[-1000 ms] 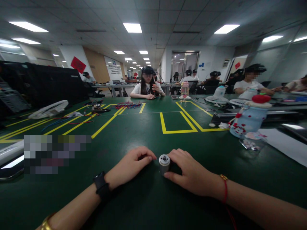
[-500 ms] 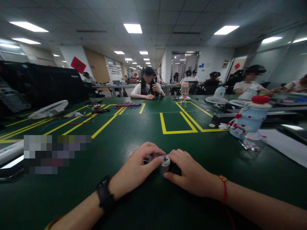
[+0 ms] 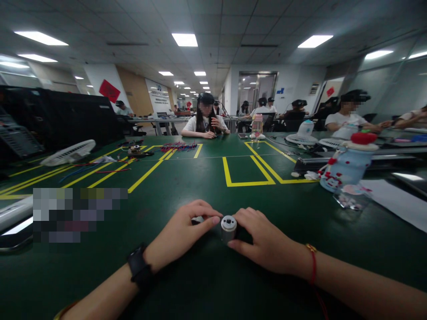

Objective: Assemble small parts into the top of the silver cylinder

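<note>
Metal cylinder: In the head view, our short, round, silver-grey metal cylinder [image 3: 228, 233] stands upright on the dark green tabletop [image 3: 160, 284], between our hands. Its flat top has a dark hole in the middle and smaller ones beside it.
Right hand: Our bare right hand [image 3: 267, 240] holds the cylinder, with its thumb low on the near side.
Left hand: Our bare left hand [image 3: 187, 229] is just left of the cylinder. Its fingers and thumb are narrow at the tips. We cannot tell if they pinch something tiny or touch the metal.
Steady hold: We think the right hand should squeeze evenly and press down a little, so nothing tips or turns.
Cylinder top: We should leave it in plain sight. If the left fingers work there, small, slow, straight moves seem best.
Yellow tape: Flat yellow tape lines [image 3: 250, 183] lie beyond our hands, well apart from the cylinder.
</note>
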A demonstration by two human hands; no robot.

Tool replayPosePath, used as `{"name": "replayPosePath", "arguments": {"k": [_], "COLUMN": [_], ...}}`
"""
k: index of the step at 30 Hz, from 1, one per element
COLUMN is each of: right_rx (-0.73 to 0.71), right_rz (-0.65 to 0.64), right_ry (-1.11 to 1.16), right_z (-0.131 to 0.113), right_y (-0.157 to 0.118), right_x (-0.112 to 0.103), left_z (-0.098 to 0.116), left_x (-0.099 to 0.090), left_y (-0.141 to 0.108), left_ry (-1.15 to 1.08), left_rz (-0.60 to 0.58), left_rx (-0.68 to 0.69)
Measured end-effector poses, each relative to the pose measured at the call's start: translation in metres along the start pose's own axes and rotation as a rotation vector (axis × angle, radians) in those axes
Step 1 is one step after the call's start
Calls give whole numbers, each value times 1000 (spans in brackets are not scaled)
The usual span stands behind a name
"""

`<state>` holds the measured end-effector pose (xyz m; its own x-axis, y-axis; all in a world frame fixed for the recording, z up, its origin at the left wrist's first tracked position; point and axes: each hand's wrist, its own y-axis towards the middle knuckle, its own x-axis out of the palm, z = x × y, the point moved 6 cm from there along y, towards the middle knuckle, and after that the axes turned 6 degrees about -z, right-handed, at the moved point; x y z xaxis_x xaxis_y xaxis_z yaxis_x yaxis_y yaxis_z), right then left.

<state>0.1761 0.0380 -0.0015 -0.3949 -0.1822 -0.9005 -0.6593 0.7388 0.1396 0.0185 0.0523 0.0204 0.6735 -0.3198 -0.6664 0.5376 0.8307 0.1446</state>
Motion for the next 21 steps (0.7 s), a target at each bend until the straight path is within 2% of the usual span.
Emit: {"name": "replayPosePath", "arguments": {"k": [4,11,16,21], "right_rx": [-3,-6,-4,-6], "right_rz": [2,7,13,10], "right_ry": [2,5,0,-1], "right_z": [1,-1,0,0], "right_y": [0,-1,-2,-2], "right_x": [0,0,1,1], "left_z": [-3,-1,-2,-2], "left_x": [0,10,17,12], "left_y": [-2,-4,-6,-6], "left_ry": [90,288,319,268], "left_rz": [-77,-194,-234,-234], "left_rx": [-9,65,91,70]}}
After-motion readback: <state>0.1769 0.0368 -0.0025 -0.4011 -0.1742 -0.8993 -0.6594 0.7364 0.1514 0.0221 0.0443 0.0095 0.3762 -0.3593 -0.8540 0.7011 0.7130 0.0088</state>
